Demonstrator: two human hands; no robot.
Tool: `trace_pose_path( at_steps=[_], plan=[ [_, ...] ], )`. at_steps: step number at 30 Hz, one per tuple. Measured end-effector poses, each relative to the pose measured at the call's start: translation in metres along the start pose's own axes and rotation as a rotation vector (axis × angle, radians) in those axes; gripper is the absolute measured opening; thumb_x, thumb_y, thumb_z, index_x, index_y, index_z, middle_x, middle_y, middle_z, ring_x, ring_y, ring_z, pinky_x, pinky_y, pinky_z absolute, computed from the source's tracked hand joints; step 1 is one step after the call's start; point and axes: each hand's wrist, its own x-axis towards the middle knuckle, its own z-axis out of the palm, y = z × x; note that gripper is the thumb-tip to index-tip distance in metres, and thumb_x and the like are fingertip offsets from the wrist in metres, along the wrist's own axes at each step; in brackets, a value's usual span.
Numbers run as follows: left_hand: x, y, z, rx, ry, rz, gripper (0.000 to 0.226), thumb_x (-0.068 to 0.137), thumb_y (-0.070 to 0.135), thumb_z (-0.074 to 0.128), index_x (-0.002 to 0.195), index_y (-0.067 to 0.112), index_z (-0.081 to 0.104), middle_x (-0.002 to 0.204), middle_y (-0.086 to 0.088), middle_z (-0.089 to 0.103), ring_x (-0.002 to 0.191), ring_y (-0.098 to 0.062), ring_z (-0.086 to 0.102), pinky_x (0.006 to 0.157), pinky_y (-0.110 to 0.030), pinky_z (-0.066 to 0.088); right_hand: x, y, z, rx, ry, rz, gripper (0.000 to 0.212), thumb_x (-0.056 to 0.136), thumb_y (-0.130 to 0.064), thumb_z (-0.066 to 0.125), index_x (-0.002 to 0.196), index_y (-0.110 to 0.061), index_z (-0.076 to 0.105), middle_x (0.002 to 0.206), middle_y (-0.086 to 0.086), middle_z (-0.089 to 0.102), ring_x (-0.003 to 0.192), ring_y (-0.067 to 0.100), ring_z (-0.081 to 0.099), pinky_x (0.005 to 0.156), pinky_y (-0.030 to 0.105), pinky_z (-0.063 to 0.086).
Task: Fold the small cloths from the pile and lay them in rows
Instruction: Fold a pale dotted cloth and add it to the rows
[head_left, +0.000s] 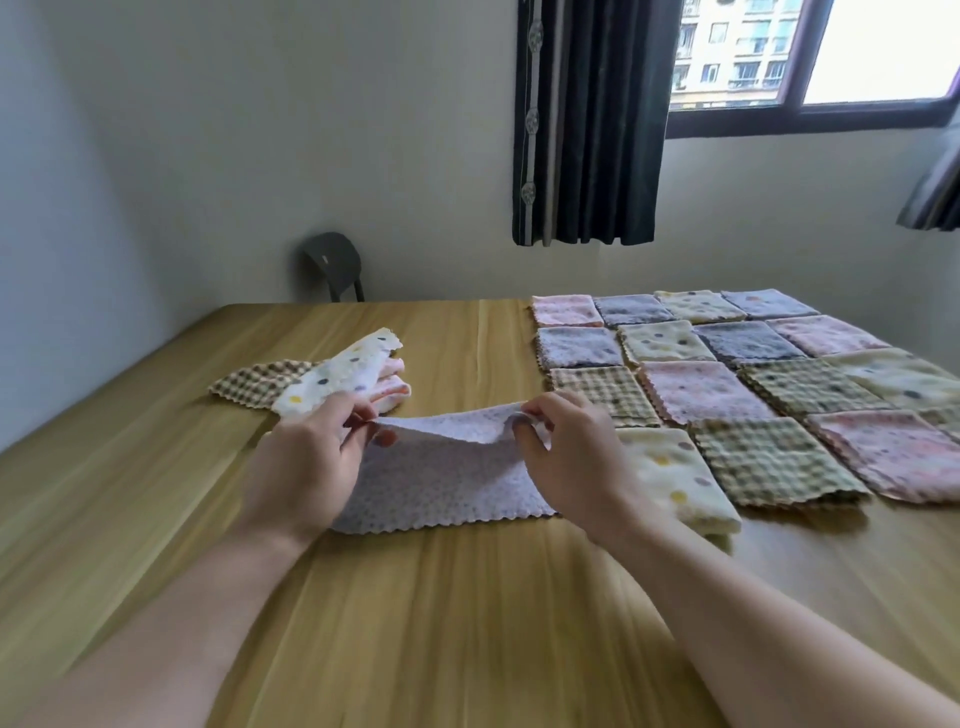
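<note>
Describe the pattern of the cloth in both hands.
Pale lilac cloth with small dots; head view.

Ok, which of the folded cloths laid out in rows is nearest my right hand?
The cream polka-dot cloth at the rows' near left corner; it lies beside your right hand, while the others sit farther off.

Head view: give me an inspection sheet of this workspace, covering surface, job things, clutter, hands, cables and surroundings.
Surface: wooden table, pale grain.
Job's things: lilac cloth lifted at its far edge, near edge on the table; pile of unfolded cloths at far left; folded cloths in rows at right.
Clutter: nothing seen.
Grippers: left hand and right hand each pinch a far corner of the lilac cloth.
Cables: nothing seen.
Surroundings: chair by the wall, dark curtain, window.
</note>
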Motion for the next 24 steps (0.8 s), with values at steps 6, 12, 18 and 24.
trace_pose_path(
  at_steps=[6,12,18,24],
  plan=[
    [-0.002,-0.012,-0.001,-0.221,-0.13,0.005,0.024,0.084,0.004,0.078,0.094,0.024,0.07,0.073,0.013,0.072,0.052,0.003,0.066,0.055,-0.024,0.053,-0.012,0.012,-0.008,-0.036,-0.035,-0.156,0.016,0.093,-0.006,0.062,0.096,-0.011,0.077,0.095,0.002,0.074,0.086,0.021,0.068,0.075,0.04,0.056],
    [-0.003,-0.009,-0.004,-0.181,-0.257,0.086,0.013,0.072,0.022,0.071,0.079,0.033,0.07,0.077,0.02,0.07,0.068,0.0,0.065,0.058,-0.031,0.057,-0.008,0.021,-0.017,-0.201,-0.157,-0.229,0.032,0.083,-0.012,0.04,0.088,-0.019,0.071,0.086,-0.004,0.071,0.074,0.023,0.065,0.06,0.042,0.055],
    [-0.003,-0.01,-0.008,-0.024,-0.403,0.129,0.006,0.062,0.035,0.064,0.068,0.036,0.062,0.065,0.026,0.058,0.068,0.006,0.056,0.053,-0.024,0.047,-0.01,0.016,-0.017,-0.345,-0.282,-0.209,0.028,0.073,-0.015,0.04,0.076,-0.019,0.068,0.081,-0.007,0.067,0.077,0.023,0.062,0.061,0.039,0.054],
    [-0.002,-0.012,-0.005,-0.051,-0.504,0.216,0.005,0.062,0.03,0.063,0.065,0.034,0.063,0.073,0.028,0.06,0.085,-0.001,0.051,0.07,-0.019,0.042,-0.011,0.016,-0.018,-0.418,-0.322,-0.201,0.026,0.074,-0.016,0.043,0.07,-0.022,0.068,0.074,-0.012,0.068,0.089,0.012,0.057,0.076,0.031,0.05]
  ],
)
